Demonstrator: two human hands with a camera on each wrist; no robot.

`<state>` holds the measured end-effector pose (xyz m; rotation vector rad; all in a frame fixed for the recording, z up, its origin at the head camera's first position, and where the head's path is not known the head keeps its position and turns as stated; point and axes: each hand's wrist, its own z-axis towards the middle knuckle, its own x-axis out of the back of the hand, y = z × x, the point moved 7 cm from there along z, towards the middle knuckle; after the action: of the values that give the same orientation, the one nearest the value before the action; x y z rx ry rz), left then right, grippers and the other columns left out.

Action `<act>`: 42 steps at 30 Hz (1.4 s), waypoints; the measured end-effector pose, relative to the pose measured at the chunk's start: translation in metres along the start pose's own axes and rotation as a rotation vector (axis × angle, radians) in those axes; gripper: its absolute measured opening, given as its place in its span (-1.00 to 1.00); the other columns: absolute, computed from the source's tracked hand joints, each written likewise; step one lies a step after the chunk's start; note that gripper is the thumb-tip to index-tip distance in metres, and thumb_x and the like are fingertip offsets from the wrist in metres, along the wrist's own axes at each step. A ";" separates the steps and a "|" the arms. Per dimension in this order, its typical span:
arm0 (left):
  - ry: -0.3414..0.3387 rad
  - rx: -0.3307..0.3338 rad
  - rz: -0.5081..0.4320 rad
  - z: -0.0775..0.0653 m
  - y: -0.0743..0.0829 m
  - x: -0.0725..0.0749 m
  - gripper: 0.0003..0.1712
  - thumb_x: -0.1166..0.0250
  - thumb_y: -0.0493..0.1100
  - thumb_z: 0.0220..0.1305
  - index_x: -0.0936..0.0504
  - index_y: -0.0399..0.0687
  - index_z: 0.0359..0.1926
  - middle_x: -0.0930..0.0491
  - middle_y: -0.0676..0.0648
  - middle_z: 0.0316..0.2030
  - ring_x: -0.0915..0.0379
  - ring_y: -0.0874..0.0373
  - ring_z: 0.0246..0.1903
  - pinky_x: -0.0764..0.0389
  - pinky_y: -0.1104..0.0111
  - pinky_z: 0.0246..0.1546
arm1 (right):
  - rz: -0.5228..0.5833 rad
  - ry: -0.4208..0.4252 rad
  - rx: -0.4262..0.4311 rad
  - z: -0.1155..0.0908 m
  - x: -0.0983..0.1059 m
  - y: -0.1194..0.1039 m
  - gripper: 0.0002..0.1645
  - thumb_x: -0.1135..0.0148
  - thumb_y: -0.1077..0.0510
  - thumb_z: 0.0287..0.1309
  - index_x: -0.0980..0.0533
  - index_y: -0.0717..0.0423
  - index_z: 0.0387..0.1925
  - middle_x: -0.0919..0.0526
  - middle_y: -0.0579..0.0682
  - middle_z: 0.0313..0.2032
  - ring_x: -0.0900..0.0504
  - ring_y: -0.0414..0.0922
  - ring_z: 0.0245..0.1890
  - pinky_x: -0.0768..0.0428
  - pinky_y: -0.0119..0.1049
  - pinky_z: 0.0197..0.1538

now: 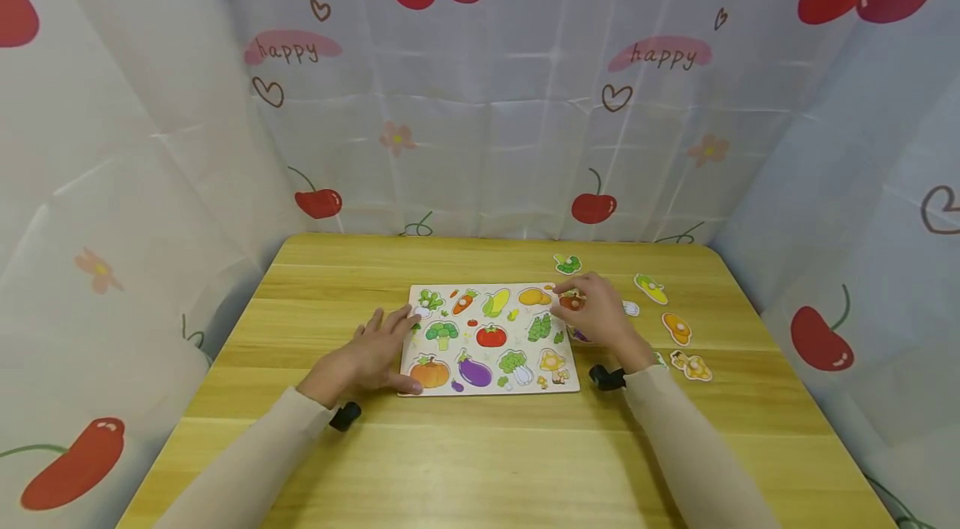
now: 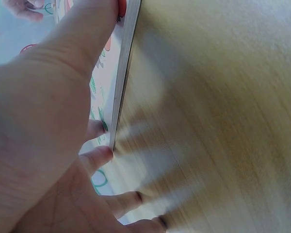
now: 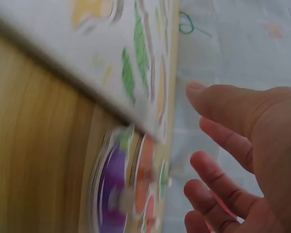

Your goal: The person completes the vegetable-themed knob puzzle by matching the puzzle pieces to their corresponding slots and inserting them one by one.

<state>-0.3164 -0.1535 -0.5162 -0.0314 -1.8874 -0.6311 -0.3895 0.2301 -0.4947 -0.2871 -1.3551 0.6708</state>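
my left hand, fingers spread, gripping nothing, touches the puzzle board on the counter. my right hand, fingers parted, empty, hovers near loose pieces. caution: sideways pressure may skew the board; low fingertips may scatter pieces.

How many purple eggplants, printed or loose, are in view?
3: large eggplant and small eggplant along the board's near edge; loose eggplant beside its right edge. The right hand may hide more.
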 end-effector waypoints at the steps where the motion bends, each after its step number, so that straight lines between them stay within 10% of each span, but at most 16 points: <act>1: 0.001 0.002 -0.001 0.000 0.000 0.000 0.49 -0.71 0.35 0.33 -0.02 -0.17 0.91 0.15 -0.34 0.92 0.28 -0.75 0.81 0.00 -0.72 0.67 | -0.002 0.006 0.000 -0.001 0.004 0.005 -0.58 -0.69 0.10 0.41 -0.85 0.16 0.20 -0.76 0.35 0.27 -0.70 0.35 0.28 -0.66 0.33 0.30; 24: 0.015 -0.008 0.010 -0.002 -0.002 0.006 0.48 -0.69 0.32 0.37 0.00 -0.21 0.91 0.16 -0.34 0.92 0.31 -0.73 0.82 0.03 -0.70 0.69 | 0.026 0.054 -0.097 -0.015 0.075 0.127 -0.43 -0.48 0.08 0.65 -0.66 0.36 0.45 -0.63 0.55 0.38 -0.64 0.52 0.35 -0.65 0.51 0.42; 42: 0.017 -0.009 -0.001 -0.002 -0.002 0.001 0.47 -0.70 0.32 0.36 -0.04 -0.21 0.90 0.14 -0.36 0.91 0.29 -0.74 0.82 0.01 -0.72 0.67 | 0.007 0.092 -0.379 -0.007 0.086 0.176 -0.51 -0.48 -0.08 0.65 -0.81 0.29 0.19 -0.88 0.27 -0.03 -0.72 0.10 -0.17 -0.61 -0.21 -0.14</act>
<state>-0.3154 -0.1567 -0.5155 -0.0307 -1.8685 -0.6392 -0.4263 0.4204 -0.5260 -0.6191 -1.3881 0.3970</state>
